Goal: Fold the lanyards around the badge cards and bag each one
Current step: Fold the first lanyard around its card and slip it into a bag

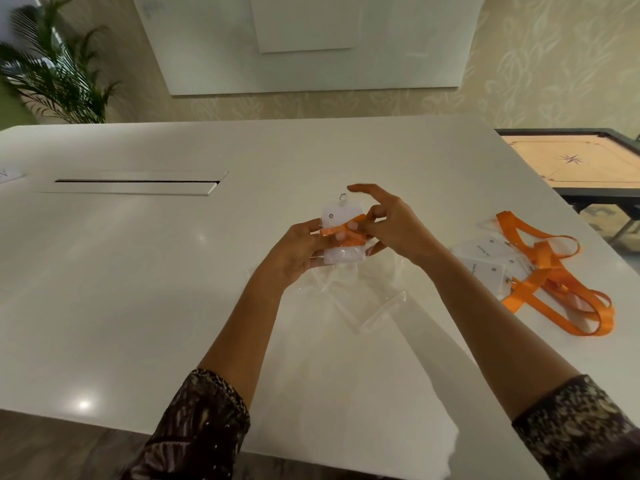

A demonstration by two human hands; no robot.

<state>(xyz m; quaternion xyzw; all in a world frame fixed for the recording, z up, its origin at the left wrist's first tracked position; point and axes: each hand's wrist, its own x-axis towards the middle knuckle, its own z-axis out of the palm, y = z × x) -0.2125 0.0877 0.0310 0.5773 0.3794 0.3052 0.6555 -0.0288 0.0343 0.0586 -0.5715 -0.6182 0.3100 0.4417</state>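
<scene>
I hold a white badge card (337,213) above the table, an orange lanyard (349,234) wound across its middle. My left hand (300,249) grips the card's left side, thumb on the orange band. From the right, my right hand (391,225) pinches the lanyard against the card, with its index finger raised. A small metal ring sticks out at the card's top. Clear plastic bags (349,306) lie on the table under my hands. A pile of more badge cards (491,259) with loose orange lanyards (557,289) lies to the right.
The white table (138,271) has a long cable slot (135,183) at the back left. A carrom board (588,161) stands beyond the table's right edge. A potted plant (52,71) is at the far left, and a paper slip (8,174) at the left edge.
</scene>
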